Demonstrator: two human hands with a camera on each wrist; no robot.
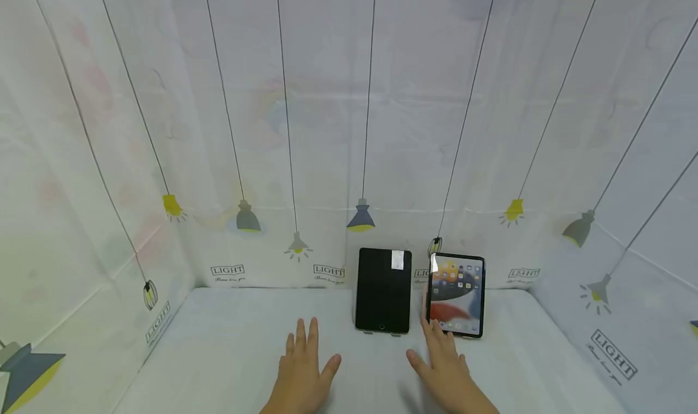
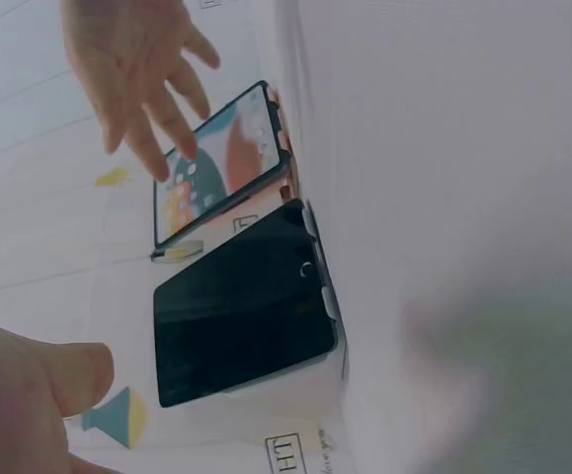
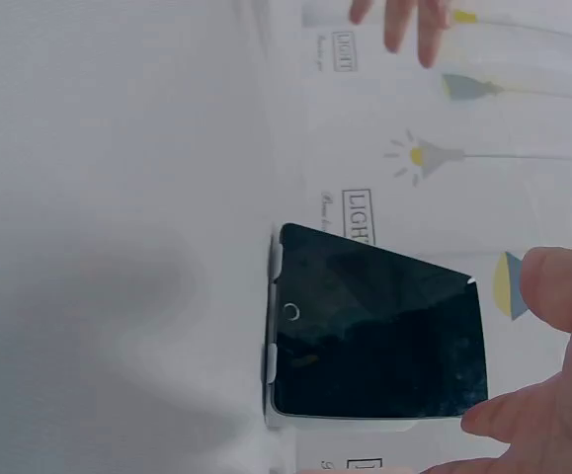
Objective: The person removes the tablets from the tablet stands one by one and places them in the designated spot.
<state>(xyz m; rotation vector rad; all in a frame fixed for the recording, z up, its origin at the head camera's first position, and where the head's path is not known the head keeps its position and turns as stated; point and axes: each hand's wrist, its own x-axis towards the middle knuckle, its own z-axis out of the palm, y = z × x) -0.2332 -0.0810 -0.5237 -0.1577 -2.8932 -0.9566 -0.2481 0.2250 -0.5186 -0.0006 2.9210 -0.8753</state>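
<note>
Two tablets stand propped upright side by side at the back of the white table. The left one is a dark-screened tablet (image 1: 383, 299) with a home button and a small white label in its upper corner. Beside it, a tablet (image 1: 460, 296) shows a lit home screen with app icons. My left hand (image 1: 300, 371), fingers straight and thumb spread, is in front and to the left of the dark tablet. My right hand (image 1: 444, 365) also has its fingers extended; its fingertips overlap the lit tablet's lower left corner in the head view. Neither hand holds anything.
The white table (image 1: 234, 341) meets a pale cloth backdrop (image 1: 327, 129) printed with hanging lamps and the word LIGHT. The cloth also rises along the left and right sides. Small stand feet (image 2: 329, 301) show under the dark tablet's lower edge.
</note>
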